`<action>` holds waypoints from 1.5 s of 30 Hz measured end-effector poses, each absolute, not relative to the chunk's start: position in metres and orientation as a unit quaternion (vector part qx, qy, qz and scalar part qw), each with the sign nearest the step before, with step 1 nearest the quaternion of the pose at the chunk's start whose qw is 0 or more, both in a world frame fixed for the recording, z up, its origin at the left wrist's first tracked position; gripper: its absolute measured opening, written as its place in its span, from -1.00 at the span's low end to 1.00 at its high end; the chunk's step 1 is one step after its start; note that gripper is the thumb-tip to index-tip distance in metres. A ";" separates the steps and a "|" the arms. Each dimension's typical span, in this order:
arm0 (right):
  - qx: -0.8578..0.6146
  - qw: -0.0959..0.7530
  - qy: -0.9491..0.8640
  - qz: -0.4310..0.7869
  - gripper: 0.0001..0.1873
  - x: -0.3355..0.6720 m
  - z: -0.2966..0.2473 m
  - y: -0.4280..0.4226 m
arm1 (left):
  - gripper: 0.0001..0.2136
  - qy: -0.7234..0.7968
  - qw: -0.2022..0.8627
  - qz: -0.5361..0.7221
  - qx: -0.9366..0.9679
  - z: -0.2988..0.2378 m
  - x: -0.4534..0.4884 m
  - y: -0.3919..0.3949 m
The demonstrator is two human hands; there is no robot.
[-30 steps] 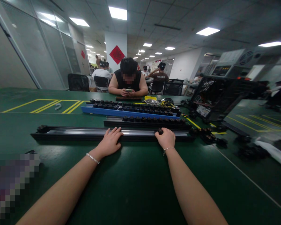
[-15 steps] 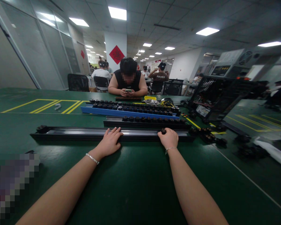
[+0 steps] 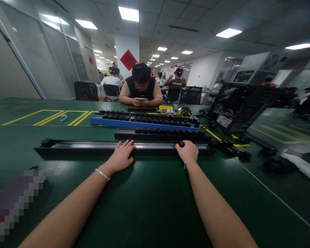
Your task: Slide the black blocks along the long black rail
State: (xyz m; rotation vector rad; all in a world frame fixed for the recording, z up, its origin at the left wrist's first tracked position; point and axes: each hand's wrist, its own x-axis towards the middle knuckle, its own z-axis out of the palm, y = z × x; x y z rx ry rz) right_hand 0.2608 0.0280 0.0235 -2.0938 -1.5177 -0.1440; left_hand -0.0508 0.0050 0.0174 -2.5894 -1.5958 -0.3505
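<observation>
A long black rail (image 3: 74, 146) with a shiny metal channel lies across the green table in front of me. My left hand (image 3: 122, 155) rests on its near edge and channel, fingers stretched out and holding nothing. Toward the rail's right end, my right hand (image 3: 188, 151) is closed on a small black round part (image 3: 181, 144) in the channel. My fingers hide much of this part. Another black piece (image 3: 48, 142) sits at the rail's left end. Just behind lies a shorter black rail (image 3: 125, 133) carrying a row of black round parts (image 3: 165, 131).
A blue rail (image 3: 113, 121) with black parts lies farther back. Loose black parts (image 3: 231, 148) are piled to the right, near an open computer case (image 3: 229, 106). Across the table (image 3: 144, 206) a person (image 3: 142, 86) holds a phone. A blurred-out object (image 3: 12, 203) is at left.
My right hand and the black part have shifted very slightly to the right along the rail. My left hand stays in place on the rail.
</observation>
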 end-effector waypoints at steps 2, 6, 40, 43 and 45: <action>-0.775 0.272 -0.568 -0.053 -0.68 0.262 0.024 0.027 | -0.54 -0.521 0.040 -0.114 -0.845 0.018 -0.051 0.005; -0.769 0.283 -0.571 -0.046 -0.69 0.265 0.021 0.028 | -0.54 -0.522 0.040 -0.114 -0.845 0.018 -0.051 0.005; -0.799 0.312 -0.511 -0.052 -0.54 0.292 0.017 0.029 | -0.54 -0.522 0.046 -0.113 -0.844 0.018 -0.050 0.004; -0.800 0.307 -0.514 -0.040 -0.53 0.294 0.019 0.030 | -0.54 -0.523 0.045 -0.110 -0.844 0.019 -0.050 0.004; -0.801 0.302 -0.517 -0.029 -0.52 0.296 0.020 0.030 | -0.54 -0.523 0.042 -0.110 -0.844 0.020 -0.050 0.004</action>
